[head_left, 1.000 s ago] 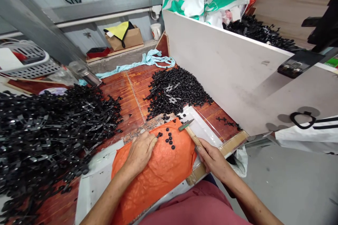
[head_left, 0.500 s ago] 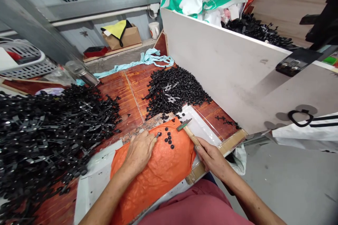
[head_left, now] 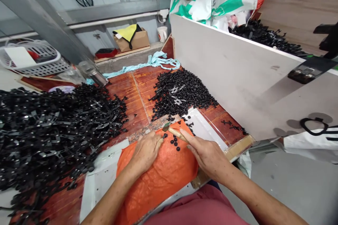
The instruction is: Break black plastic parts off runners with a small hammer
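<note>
An orange cloth (head_left: 158, 175) lies over the work surface in front of me. My left hand (head_left: 148, 150) rests on it, thumb and fingers pinched at a small black part (head_left: 165, 135) near the cloth's upper edge. My right hand (head_left: 204, 149) is closed round the wooden handle of a small hammer (head_left: 175, 132). The hammer's dark greenish head is just above the black part at my left fingertips; contact cannot be made out. Several round black pieces (head_left: 175, 142) lie on the cloth between my hands.
A large heap of black linked parts (head_left: 52, 130) covers the left side. A smaller heap (head_left: 185, 91) sits behind the cloth. A grey-white panel (head_left: 232, 74) stands on the right. A steel flask (head_left: 93, 73), a basket (head_left: 39, 59) and a mug (head_left: 162, 34) are at the back.
My right hand has brought the hammer leftward, its head now near my left fingertips. My left hand keeps its place on the cloth. The whole view has shifted slightly.
</note>
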`<state>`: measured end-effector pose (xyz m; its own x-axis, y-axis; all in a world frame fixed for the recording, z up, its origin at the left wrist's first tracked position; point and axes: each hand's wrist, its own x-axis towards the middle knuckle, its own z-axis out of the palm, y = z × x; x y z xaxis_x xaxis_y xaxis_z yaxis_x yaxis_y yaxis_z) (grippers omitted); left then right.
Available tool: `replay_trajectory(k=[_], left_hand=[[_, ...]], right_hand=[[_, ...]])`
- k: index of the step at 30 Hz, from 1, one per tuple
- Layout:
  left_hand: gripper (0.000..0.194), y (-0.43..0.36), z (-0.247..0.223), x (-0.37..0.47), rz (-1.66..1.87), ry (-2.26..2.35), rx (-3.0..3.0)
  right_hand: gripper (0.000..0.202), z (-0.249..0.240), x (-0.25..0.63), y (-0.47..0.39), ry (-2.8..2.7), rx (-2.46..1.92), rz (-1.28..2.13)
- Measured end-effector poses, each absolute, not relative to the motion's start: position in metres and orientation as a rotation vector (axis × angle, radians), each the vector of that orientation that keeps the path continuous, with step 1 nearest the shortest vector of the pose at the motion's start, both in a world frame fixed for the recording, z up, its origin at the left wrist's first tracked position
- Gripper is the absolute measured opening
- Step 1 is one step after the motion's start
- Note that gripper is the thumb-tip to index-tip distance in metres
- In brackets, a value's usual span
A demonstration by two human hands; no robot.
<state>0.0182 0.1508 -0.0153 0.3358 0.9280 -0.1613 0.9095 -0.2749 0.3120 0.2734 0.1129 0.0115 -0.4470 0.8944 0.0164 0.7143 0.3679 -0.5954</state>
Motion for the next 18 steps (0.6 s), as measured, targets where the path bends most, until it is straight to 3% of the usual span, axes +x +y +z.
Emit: replay_trajectory(k=[18], left_hand=[[0.044, 0.1513, -0.0118, 0.0209, 0.063, 1.642, 2.202]], right_hand=[[0.059, 0.0111, 0.2666, 0.1173, -2.297, -1.494, 0.775]])
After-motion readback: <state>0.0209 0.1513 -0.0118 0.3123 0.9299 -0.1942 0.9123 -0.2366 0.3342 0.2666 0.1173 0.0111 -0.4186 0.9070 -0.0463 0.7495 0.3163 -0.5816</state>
